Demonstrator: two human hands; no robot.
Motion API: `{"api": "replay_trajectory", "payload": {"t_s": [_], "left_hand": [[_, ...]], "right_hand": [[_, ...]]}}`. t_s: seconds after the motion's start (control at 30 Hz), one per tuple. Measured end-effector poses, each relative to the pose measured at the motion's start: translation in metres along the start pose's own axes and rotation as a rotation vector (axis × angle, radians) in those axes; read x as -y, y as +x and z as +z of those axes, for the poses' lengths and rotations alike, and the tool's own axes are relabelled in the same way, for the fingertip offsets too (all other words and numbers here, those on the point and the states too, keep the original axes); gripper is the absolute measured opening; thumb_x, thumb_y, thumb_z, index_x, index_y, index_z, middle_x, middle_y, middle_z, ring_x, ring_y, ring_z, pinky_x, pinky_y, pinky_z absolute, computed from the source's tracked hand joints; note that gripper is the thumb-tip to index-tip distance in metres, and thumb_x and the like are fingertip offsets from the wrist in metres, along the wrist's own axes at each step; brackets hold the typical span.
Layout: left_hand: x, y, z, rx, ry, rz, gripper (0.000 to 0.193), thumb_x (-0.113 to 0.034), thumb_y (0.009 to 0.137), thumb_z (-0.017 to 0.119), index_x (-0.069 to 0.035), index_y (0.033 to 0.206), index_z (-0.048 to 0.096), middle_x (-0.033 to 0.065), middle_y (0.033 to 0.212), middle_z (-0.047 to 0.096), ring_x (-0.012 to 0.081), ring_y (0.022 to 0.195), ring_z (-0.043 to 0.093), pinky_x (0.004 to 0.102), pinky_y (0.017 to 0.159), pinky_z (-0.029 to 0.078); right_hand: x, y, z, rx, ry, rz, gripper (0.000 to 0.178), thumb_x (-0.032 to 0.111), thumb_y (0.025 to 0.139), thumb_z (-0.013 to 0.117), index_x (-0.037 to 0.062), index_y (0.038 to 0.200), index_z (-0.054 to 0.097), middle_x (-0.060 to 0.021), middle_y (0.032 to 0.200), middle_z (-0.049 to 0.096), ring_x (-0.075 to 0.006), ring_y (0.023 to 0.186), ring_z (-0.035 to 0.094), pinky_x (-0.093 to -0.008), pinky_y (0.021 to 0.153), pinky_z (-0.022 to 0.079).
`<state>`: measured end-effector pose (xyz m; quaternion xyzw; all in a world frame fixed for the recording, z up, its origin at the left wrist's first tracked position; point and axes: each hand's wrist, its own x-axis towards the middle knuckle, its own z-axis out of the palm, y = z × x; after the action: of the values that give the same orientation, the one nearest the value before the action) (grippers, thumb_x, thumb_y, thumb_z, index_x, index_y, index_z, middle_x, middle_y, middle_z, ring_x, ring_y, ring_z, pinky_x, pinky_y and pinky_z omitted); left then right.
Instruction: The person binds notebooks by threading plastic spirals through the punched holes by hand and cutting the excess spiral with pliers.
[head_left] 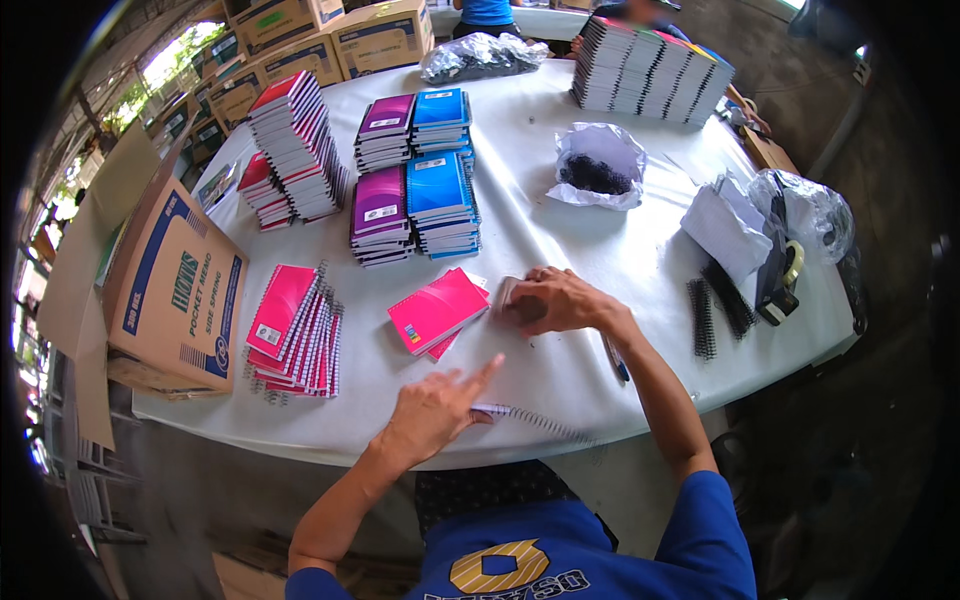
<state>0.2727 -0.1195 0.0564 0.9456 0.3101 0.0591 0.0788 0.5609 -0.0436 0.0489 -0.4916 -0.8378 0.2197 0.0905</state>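
My left hand (428, 415) is low over the near table edge, index finger stretched out and blurred. Its thumb presses at the end of a thin white-edged pad (488, 408), mostly hidden under the hand. From that pad a dark spiral wire (550, 424) trails right toward the table edge. Farther off, my right hand (562, 298) curls round a small dark, brownish object (520, 304), too blurred to name. Just left of it lies a pink notebook (437, 308) on top of another. A pen (615, 358) rests below my right wrist.
A fanned stack of pink spiral notebooks (285, 325) stands left, beside an open carton (175, 290). Purple (380, 195) and blue notebooks (438, 185) are piled behind. Loose black coils (703, 318) lie right, near crumpled white paper (725, 230). More coils (592, 178) fill a paper wrap.
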Motion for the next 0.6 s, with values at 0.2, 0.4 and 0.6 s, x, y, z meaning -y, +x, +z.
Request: {"api": "replay_trajectory", "payload": {"t_s": [0.2,0.4,0.6], "left_hand": [[0.021,-0.004,0.013,-0.286,0.064,-0.132,0.088,-0.046,0.073,0.075,-0.014,0.148,0.04,0.0145,0.11,0.068,0.0336,0.107,0.065,0.0419,0.087,0.053],[0.017,0.005,0.014,-0.245,0.034,-0.143,0.08,-0.044,0.074,0.076,-0.011,0.142,0.049,0.0084,0.119,0.067,0.0324,0.111,0.063,0.0443,0.094,0.051],[0.019,0.004,0.015,-0.312,0.049,-0.152,0.078,-0.046,0.073,0.075,-0.018,0.142,0.05,0.0055,0.117,0.068,0.0326,0.112,0.064,0.0406,0.084,0.055]], "right_hand": [[0.041,-0.012,-0.009,0.454,0.554,-0.2,0.058,0.053,0.095,0.054,0.0091,0.132,0.061,-0.0122,0.126,0.064,-0.0245,0.116,0.059,-0.038,0.098,0.045],[0.024,-0.014,0.005,0.402,0.702,-0.252,0.06,0.053,0.091,0.057,0.0072,0.131,0.062,-0.0169,0.126,0.063,-0.0272,0.116,0.059,-0.0389,0.098,0.044],[0.022,-0.015,0.005,0.346,0.871,-0.395,0.057,0.05,0.09,0.06,0.0112,0.132,0.063,-0.0119,0.128,0.063,-0.0243,0.114,0.058,-0.0366,0.094,0.045]]}}
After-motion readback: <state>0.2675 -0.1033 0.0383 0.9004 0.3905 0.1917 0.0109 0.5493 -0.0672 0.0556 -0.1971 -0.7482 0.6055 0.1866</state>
